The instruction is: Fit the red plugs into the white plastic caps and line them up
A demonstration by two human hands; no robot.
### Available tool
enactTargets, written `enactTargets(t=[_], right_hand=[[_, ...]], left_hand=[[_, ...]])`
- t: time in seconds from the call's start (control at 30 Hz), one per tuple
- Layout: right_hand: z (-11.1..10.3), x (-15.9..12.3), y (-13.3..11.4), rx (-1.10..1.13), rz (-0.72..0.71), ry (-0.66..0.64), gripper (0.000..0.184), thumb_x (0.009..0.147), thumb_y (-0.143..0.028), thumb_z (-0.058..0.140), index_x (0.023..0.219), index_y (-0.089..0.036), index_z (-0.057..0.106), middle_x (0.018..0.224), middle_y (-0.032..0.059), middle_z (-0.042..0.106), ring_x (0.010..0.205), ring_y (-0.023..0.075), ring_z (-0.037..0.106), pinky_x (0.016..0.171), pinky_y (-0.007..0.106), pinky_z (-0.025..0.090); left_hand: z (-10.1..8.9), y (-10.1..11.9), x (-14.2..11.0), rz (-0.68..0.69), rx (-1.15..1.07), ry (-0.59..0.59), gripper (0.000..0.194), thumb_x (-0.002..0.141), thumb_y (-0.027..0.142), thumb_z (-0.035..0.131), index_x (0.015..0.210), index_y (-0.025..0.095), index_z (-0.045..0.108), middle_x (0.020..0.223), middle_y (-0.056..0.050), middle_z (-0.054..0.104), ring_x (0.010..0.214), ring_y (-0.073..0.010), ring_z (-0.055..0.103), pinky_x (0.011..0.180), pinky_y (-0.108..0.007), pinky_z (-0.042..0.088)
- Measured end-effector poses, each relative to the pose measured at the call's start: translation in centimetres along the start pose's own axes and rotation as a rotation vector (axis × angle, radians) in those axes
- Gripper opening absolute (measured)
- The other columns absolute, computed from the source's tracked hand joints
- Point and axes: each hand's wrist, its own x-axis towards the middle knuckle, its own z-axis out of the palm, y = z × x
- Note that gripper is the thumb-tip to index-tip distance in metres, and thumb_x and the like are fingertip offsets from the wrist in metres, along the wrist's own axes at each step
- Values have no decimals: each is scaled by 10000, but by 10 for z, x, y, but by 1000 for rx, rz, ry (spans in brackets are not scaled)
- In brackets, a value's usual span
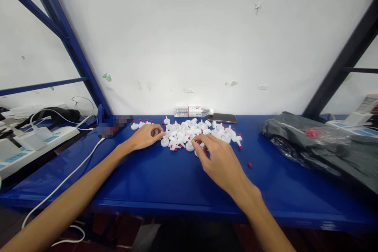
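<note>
A loose pile of white plastic nozzle caps (189,128), many with small red tips, lies on the blue table (165,181). My left hand (146,136) is at the left edge of the pile, thumb and forefinger curled together close to a white cap (164,141). Over the front of the pile is my right hand (220,159), its thumb and forefinger tips pinched beside another white cap (189,147). What either pinch holds, if anything, is too small to make out. Some caps are hidden behind my right fingers.
Behind the pile lie a clear plastic bottle (191,112) and a phone (222,118). Several capped nozzles stand at the back left. One red tip (250,165) lies apart at right. A grey plastic bag (319,138) covers the right side; a white cable (63,183) crosses the left.
</note>
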Motion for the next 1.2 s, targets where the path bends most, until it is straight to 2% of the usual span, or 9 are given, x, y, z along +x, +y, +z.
enactTargets(t=[0.13, 0.27, 0.5, 0.57, 0.67, 0.83, 1.03, 1.13, 1.2], right_hand=[[1, 0, 1, -12, -6, 8, 186, 1070, -280, 509, 1075, -235, 689, 1065, 41, 758, 830, 225, 691, 743, 356, 496], [1, 0, 0, -5, 11, 13, 198, 1073, -286, 505, 1120, -237, 691, 1085, 42, 762, 845, 229, 697, 756, 361, 503], [0, 2, 0, 58, 61, 7, 341, 1069, -340, 542, 1392, -247, 604, 1147, 65, 769, 888, 251, 720, 804, 382, 521], [-1, 2, 0, 115, 66, 20, 425, 1051, -374, 587, 1459, -258, 558, 1151, 59, 765, 887, 240, 722, 823, 378, 530], [-1, 2, 0, 283, 41, 41, 493, 1011, -401, 665, 1476, -306, 535, 1211, 27, 739, 869, 189, 722, 846, 342, 542], [0, 1, 2, 401, -28, 71, 252, 983, -326, 713, 1226, -283, 665, 1198, -11, 734, 842, 147, 721, 816, 286, 530], [1, 2, 1, 396, -8, 56, 249, 979, -318, 706, 1219, -291, 650, 1196, -24, 739, 868, 157, 735, 800, 290, 522], [0, 2, 1, 348, 37, 85, 262, 957, -322, 730, 1204, -281, 654, 1136, -13, 768, 900, 182, 756, 799, 299, 526], [-1, 3, 2, 288, 88, 125, 276, 946, -328, 743, 1203, -277, 656, 1062, -5, 790, 922, 204, 769, 807, 313, 527]], left_hand=[[-2, 1, 0, -16, -49, 73, 309, 1001, 430, 637, 1156, 165, 669, 1084, -53, 708, 890, -172, 695, 792, -370, 605], [-11, 10, -5, -22, -128, 244, 335, 999, 443, 637, 1181, 162, 650, 1047, -44, 700, 825, -154, 683, 737, -342, 599], [-19, 71, -23, 89, -344, 514, 398, 920, 505, 692, 1197, 221, 668, 1190, -73, 676, 710, -120, 650, 607, -280, 539], [-15, 95, -31, 91, -477, 513, 376, 904, 541, 686, 1141, 250, 670, 1149, -62, 709, 640, -126, 679, 553, -282, 529], [-5, 128, -44, 36, -678, 425, 364, 872, 550, 718, 1058, 255, 615, 894, -9, 749, 429, -118, 626, 388, -259, 435], [8, 157, -55, -48, -846, 266, 356, 885, 550, 690, 954, 234, 541, 572, 70, 646, 283, -95, 504, 303, -193, 231], [10, 158, -56, -99, -772, 237, 410, 869, 606, 644, 984, 227, 537, 664, 35, 708, 383, -127, 603, 360, -203, 287], [5, 147, -61, -137, -615, 296, 430, 940, 628, 539, 1081, 230, 618, 610, 37, 678, 493, -164, 655, 452, -233, 367], [0, 134, -64, -178, -479, 361, 415, 956, 602, 532, 1079, 231, 671, 707, 4, 723, 589, -178, 674, 539, -261, 413]])
